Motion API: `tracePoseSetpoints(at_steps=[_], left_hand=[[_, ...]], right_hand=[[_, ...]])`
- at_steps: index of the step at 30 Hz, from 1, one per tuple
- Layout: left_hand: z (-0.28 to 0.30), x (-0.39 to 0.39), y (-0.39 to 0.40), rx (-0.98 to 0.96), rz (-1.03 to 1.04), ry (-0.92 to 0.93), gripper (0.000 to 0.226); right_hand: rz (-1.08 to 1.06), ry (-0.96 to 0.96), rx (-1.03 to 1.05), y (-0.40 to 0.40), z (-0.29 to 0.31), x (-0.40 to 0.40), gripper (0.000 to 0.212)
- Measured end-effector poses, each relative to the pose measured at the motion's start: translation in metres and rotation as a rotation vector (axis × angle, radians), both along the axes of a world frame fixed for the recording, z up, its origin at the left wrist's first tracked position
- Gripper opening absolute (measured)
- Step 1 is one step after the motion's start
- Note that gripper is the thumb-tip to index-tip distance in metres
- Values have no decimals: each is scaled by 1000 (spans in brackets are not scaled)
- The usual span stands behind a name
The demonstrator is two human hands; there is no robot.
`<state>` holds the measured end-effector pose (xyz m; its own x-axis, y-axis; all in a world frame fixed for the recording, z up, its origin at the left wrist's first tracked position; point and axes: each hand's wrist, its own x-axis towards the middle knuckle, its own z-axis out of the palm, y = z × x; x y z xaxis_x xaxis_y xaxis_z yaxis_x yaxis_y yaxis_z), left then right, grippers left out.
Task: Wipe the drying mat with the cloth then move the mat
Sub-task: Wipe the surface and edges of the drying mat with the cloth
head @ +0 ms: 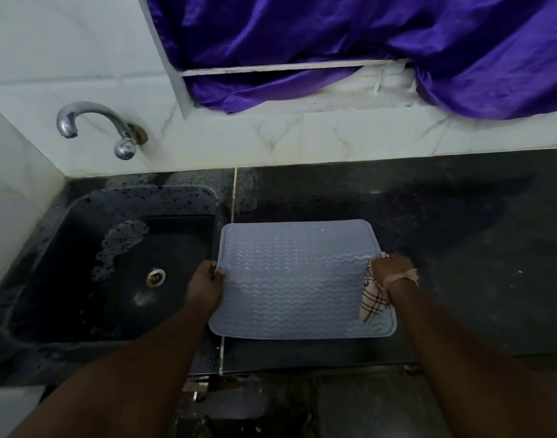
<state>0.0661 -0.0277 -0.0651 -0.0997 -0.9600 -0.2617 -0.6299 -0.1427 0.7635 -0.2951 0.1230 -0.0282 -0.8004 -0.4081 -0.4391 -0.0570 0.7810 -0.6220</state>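
1. Left hand [204, 287]: grip pinching the mat [299, 279] at its left edge, fingers curled over the rim nearest the sink [113, 263].
2. Right hand [389, 268]: grip curled round the cloth [372, 300] and seemingly the mat's right edge too; cannot tell whether that edge is truly pinched or only pressed under the cloth.
3. Mat: flat on the dark worktop [460, 248], just beside the sink, its left edge over the pale seam and close to the basin lip. Wavy ribs catching light, possibly still damp.
4. Cloth: checked, bunched under the right palm, hanging down across the mat's right side.
5. Step, as a judgement: wiping looks about finished, with both edges taken up ready for the move.
6. Risks from here:
   - Soft mat likely to sag in the middle once lifted by two edges only, tipping any leftover water onto the worktop.
   - Shared hold on the right could fail: cloth between fingers and mat reduces friction, so the edge may slide free and that side drop.
   - Cloth itself could fall if the fingers shift to secure the mat.
   - Left side sits close to the basin; a slipped pinch there could send that corner into the wet sink.
   - Tap [97, 128] well apart, no hazard.
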Motion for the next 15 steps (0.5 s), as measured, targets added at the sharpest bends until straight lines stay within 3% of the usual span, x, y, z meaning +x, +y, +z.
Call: tracePoseSetpoints(at_steps=[3, 8, 12, 15], left_hand=[[-2, -1, 1, 34, 23, -36, 16], [-2, -2, 7, 32, 64, -143, 17], [5, -9, -12, 104, 91, -51, 27], [15, -22, -45, 179, 134, 112, 31]], right_hand=[[-11, 70, 25, 6, -4, 9, 38], [105, 398, 63, 19, -4, 49, 39], [233, 242, 1, 16, -8, 52, 33], [162, 145, -49, 1, -3, 32, 37]])
